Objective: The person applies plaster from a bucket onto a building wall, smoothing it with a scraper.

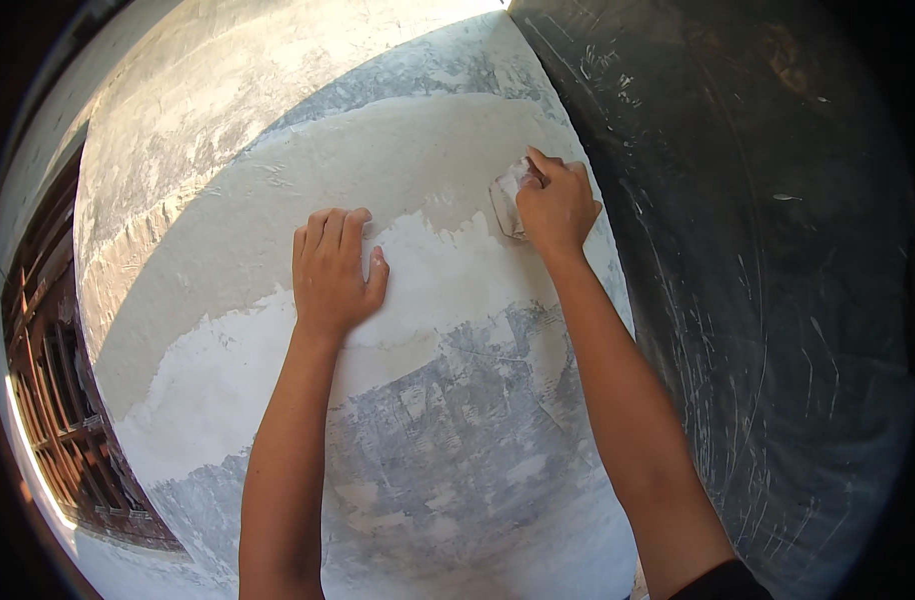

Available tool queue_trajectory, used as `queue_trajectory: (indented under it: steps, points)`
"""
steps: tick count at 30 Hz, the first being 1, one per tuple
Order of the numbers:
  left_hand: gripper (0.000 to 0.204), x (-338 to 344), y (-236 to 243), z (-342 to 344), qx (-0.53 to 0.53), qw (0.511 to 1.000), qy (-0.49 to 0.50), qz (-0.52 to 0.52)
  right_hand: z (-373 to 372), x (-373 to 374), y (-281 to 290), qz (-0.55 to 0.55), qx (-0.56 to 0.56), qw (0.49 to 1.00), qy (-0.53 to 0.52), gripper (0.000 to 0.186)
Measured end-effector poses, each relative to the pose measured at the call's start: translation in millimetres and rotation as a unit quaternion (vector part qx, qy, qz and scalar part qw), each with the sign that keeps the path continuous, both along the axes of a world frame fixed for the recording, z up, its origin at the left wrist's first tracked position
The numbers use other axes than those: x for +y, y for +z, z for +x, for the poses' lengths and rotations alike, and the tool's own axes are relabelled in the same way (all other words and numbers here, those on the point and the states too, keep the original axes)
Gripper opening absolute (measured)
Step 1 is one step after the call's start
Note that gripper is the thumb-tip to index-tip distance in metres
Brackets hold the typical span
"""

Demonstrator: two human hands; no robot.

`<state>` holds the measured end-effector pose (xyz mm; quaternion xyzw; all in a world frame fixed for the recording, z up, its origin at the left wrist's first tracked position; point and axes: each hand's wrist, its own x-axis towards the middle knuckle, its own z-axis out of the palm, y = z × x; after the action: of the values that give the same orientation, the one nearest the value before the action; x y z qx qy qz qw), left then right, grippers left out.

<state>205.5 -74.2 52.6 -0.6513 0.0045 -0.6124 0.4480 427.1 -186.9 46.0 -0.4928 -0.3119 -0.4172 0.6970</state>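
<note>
So, no text, labels, numbers or signs can be read anywhere here, tbh. Pale streaks (788, 197) are seen on the dark surface (843, 270) around 3 o'clock, but no actual letters or digits can be made out in them.

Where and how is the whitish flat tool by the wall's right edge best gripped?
Probably by its right-hand side, coming from the lower right, as the right hand does now. The whitish flat tool seems to sit with its broad face along the wall, so its right side looks easiest to wrap fingers around. Any handle is hidden behind the hand.
</note>
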Motion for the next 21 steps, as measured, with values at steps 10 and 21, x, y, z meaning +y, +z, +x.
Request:
queue_trajectory:
  steps: [10,21]
  points:
    - [0.036,-6.8,-12.8,1.3,0.04,0.999,-0.009,-0.001,-19.0,-41.3,-44.0,-0.039,-0.029,0.999,0.013,0.037]
    - [0.038,-37.5,-93.4,0.8,0.13,0.981,-0.122,-0.07,-47.0,-61.1,-117.3,-0.117,0.034,0.992,0.03,0.041]
